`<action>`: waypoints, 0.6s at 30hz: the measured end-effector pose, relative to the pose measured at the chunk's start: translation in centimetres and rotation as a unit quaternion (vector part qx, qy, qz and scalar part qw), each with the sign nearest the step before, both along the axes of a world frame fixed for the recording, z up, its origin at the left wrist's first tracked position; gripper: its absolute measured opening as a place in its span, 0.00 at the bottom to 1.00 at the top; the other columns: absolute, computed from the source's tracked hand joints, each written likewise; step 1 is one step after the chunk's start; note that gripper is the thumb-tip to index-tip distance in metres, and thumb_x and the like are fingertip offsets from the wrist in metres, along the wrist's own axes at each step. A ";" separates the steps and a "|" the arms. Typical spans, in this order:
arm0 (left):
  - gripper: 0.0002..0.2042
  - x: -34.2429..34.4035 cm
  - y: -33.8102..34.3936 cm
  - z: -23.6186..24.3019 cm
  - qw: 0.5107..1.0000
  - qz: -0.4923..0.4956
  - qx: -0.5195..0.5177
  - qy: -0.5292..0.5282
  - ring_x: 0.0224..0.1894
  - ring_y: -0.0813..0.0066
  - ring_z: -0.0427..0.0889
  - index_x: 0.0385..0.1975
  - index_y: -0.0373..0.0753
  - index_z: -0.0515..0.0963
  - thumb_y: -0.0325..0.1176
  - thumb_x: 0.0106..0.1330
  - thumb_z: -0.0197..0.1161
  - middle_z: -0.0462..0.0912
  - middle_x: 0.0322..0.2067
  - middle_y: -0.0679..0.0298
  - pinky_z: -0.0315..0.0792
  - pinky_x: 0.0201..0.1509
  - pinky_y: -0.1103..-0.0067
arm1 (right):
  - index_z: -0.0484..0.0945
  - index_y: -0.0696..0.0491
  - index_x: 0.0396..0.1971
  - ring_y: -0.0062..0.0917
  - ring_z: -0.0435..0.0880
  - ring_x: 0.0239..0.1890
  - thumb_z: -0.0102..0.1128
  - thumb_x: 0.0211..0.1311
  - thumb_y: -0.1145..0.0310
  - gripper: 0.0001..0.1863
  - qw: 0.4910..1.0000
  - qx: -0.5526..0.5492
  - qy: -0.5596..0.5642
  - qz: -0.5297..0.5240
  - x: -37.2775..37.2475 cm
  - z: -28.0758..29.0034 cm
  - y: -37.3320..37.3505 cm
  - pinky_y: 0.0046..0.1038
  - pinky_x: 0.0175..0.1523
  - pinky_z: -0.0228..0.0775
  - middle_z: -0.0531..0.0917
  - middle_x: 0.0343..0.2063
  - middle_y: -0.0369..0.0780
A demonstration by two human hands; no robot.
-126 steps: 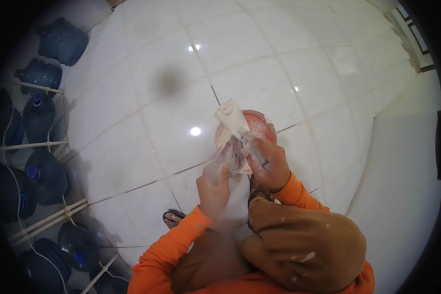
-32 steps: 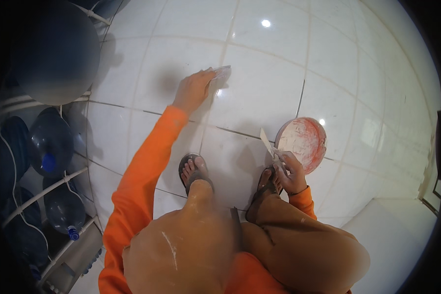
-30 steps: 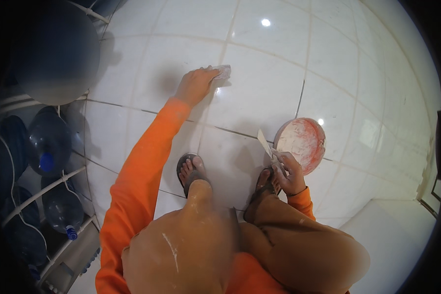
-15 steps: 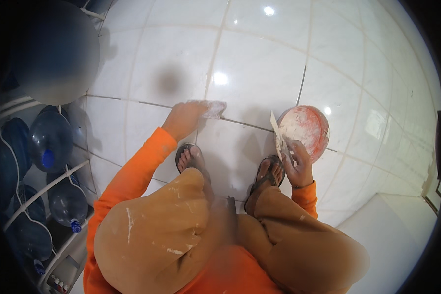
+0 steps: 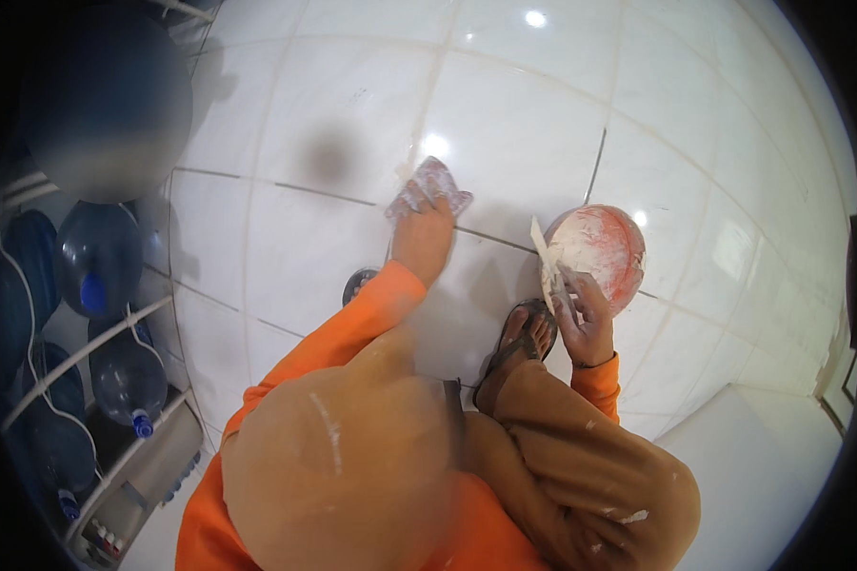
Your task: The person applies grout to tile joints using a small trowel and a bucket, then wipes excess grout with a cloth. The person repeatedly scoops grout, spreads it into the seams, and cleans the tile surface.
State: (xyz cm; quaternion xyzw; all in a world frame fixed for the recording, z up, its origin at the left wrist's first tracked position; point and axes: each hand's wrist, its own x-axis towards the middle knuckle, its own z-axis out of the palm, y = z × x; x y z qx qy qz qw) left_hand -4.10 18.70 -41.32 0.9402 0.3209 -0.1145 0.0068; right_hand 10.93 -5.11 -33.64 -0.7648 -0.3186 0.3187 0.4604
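Note:
My left hand (image 5: 422, 236) presses a whitish-purple crumpled cloth (image 5: 437, 175) onto the white tile floor, over a joint line where tiles meet. Its fingers lie curled over the cloth. On the right, my right hand (image 5: 586, 314) is closed round a flat scraper (image 5: 541, 243) with a pale, smeared blade, held tilted up. That hand is at the near left rim of a round red bowl (image 5: 630, 249), whose inside is coated with pale paste. Its thumb and fingers are whitened with the paste.
Dark joint lines (image 5: 324, 193) run between the tiles, some others being pale. At left, a white rack (image 5: 95, 362) holds several blue water bottles (image 5: 100, 257). My sandalled foot (image 5: 519, 343) stands near the bowl. A white block-like surface (image 5: 752, 457) is at lower right.
My left hand has swept the cloth to the right and slightly farther away. My left knee has swung inward. My right hand stays at the bowl with the scraper.

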 end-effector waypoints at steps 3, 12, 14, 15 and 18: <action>0.31 -0.9 -1.1 1.5 0.993 -0.060 -0.095 -0.044 0.46 0.41 0.86 0.66 0.21 0.65 0.28 0.63 0.60 0.76 0.56 0.29 0.82 0.45 0.62 | 0.79 0.62 0.56 0.39 0.82 0.45 0.59 0.58 0.80 0.23 1.000 0.014 -0.006 0.009 0.1 -0.2 0.7 0.32 0.52 0.74 0.81 0.45 0.49; 0.25 0.7 15.7 3.1 0.953 -0.126 -0.094 -0.260 0.47 0.52 0.85 0.60 0.47 0.79 0.22 0.62 0.57 0.87 0.47 0.54 0.78 0.52 0.63 | 0.77 0.61 0.60 0.33 0.82 0.49 0.58 0.64 0.80 0.22 0.995 0.005 -0.059 0.079 0.7 0.1 1.2 0.29 0.52 0.75 0.82 0.48 0.46; 0.23 2.2 17.9 2.4 0.953 -0.151 -0.119 -0.234 0.40 0.51 0.86 0.57 0.48 0.81 0.23 0.60 0.60 0.88 0.41 0.57 0.79 0.46 0.62 | 0.78 0.62 0.59 0.33 0.82 0.49 0.58 0.64 0.79 0.22 0.994 0.010 -0.067 0.081 0.6 0.0 1.4 0.29 0.52 0.75 0.82 0.47 0.46; 0.23 2.5 18.3 2.4 0.962 -0.141 -0.153 -0.175 0.37 0.51 0.86 0.55 0.49 0.82 0.24 0.59 0.61 0.88 0.38 0.58 0.80 0.43 0.62 | 0.78 0.61 0.59 0.33 0.82 0.49 0.58 0.64 0.79 0.22 0.994 0.008 -0.072 0.081 0.5 0.0 1.5 0.28 0.52 0.75 0.82 0.47 0.46; 0.23 2.5 17.3 3.3 0.965 -0.105 -0.228 -0.082 0.41 0.48 0.84 0.54 0.45 0.84 0.21 0.58 0.58 0.87 0.43 0.55 0.77 0.44 0.60 | 0.77 0.61 0.60 0.30 0.82 0.48 0.58 0.64 0.79 0.22 0.995 -0.023 -0.062 0.079 0.3 -0.1 1.5 0.27 0.51 0.75 0.81 0.47 0.45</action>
